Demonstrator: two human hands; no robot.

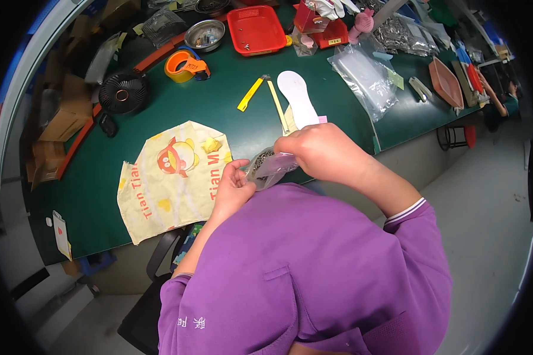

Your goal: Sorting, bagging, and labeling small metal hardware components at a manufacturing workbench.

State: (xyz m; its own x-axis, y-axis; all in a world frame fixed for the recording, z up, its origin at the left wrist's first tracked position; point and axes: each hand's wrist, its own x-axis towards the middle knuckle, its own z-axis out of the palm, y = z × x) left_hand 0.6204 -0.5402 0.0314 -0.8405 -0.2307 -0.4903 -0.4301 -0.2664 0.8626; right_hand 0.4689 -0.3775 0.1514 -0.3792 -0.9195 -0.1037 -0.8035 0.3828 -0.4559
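Close in front of me, at the table's near edge, a clear plastic bag [272,171] holds a heap of small dark metal pieces; their exact kind is too small to tell. My left hand [234,184] pinches the bag's left side between thumb and fingers. My right hand [323,151] is closed on its right side, fingertips partly hidden. Just beyond lie a white sole-shaped piece [298,99], a narrow yellow strip [278,107] and a yellow utility knife [251,94]. Left of my left hand, a pale yellow cloth [172,195] with a cartoon penguin lies spread out.
A black fan [123,93], orange tape dispenser [186,66], metal bowl [205,36] and red basket [237,29] stand at the back on the green table [219,100]. To the right are clear bags [361,80], a stapler [420,89] and a pinkish tray [447,83]. Another person [504,106] is at far right.
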